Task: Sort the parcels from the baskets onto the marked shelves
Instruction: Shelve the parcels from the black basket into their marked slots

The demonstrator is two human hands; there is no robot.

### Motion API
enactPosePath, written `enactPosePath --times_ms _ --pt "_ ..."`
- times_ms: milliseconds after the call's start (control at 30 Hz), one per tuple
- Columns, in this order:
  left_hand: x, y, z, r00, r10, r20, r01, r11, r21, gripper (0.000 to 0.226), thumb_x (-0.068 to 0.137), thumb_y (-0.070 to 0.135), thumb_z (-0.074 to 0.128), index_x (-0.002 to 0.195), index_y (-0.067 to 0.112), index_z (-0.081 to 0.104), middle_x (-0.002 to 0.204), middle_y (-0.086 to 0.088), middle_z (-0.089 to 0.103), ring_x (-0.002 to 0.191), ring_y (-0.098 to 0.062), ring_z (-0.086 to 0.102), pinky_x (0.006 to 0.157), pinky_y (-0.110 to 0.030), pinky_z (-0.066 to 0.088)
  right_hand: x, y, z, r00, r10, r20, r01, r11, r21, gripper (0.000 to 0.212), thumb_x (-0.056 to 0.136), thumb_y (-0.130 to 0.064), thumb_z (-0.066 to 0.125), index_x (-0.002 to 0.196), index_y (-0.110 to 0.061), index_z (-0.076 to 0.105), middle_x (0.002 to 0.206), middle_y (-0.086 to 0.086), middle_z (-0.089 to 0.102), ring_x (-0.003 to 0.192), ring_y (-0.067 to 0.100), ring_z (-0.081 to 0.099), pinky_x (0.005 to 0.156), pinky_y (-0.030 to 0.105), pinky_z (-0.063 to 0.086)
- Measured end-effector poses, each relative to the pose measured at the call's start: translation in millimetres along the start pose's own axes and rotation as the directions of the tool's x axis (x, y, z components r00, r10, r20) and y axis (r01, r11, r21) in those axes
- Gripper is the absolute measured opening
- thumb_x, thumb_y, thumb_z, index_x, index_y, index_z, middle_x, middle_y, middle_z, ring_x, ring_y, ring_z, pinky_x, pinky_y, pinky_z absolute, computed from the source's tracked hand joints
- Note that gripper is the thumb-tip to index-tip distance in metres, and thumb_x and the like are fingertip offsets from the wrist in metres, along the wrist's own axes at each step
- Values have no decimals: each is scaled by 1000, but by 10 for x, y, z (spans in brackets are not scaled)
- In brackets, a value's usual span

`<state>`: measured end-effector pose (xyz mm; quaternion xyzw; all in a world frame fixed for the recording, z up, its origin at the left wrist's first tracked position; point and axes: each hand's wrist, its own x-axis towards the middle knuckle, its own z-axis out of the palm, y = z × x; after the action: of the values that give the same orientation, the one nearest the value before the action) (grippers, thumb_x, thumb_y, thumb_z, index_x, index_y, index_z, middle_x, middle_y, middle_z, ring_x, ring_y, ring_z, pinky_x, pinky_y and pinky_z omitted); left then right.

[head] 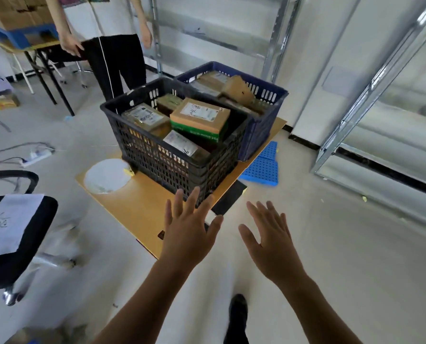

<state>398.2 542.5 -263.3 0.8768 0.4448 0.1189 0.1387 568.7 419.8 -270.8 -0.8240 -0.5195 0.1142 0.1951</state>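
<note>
No grip is taken by either hand. The left hand [189, 234] is held flat with fingers spread and straight, its fingertips seen against the near corner of the black basket [142, 145]; whether that wall is touched cannot be told. The right hand [269, 242] is likewise opened, palm down, fingers loosely fanned, and is held beside the left one, over the floor just off the edge of the bench [137, 202]. Nothing is held in either.

The black basket is set on the yellow bench and is filled with parcels. An orange-topped box [199, 115] with a white label lies uppermost, tilted. A taped brown parcel [145, 117] is seen to its left, and a labelled parcel [182, 144] is wedged below it towards the near wall. Directly behind, touching the black one, a blue basket [264, 125] is placed; more parcels are piled in it, with a plain cardboard box [236, 89] on top.

A white round disc [106, 176] lies on the bench left of the black basket. A blue perforated panel [264, 167] is seen on the floor by the right edge of the bench. Metal shelving [356, 108] is stood along the right and at the back. A second person [112, 45] is stood behind the baskets. At the left, a black chair [33, 232] carrying a sheet of paper [8, 219] is seen, with a power strip [37, 155] on the floor beyond it.
</note>
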Motion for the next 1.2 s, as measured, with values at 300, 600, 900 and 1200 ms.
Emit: enactPosePath --times_ms 300,600,900,1200 --pt "1341 501 221 989 -134 -58 137 989 53 67 99 71 24 158 40 21 171 4 9 157 -22 -13 122 -48 -17 1486 830 -335 987 -138 85 131 988 87 78 94 -78 13 163 -42 16 174 -11 11 156 2 -9 125 32 -6" --pt "2058 387 221 931 -339 -138 346 938 29 71 97 75 23 158 39 22 170 4 16 158 -26 -6 127 -54 -2 2633 867 -531 930 -327 169 306 942 139 75 96 -76 16 163 -42 17 173 -12 13 157 3 -6 131 40 11" --pt "3030 89 495 841 -531 -106 490 829 -270 88 95 74 37 160 32 -6 172 2 -8 158 -26 -9 127 -52 2 3724 595 -404 872 -428 240 413 904 110 70 102 -67 26 164 -35 20 173 -5 15 160 11 -4 131 44 4" --pt "3687 -100 690 643 -758 113 571 375 -730 120 83 68 68 157 37 -21 171 1 -1 155 -27 17 119 -49 27 4709 491 -317 851 -446 278 440 894 86 71 98 -69 29 162 -40 18 172 -5 18 159 15 3 129 45 17"
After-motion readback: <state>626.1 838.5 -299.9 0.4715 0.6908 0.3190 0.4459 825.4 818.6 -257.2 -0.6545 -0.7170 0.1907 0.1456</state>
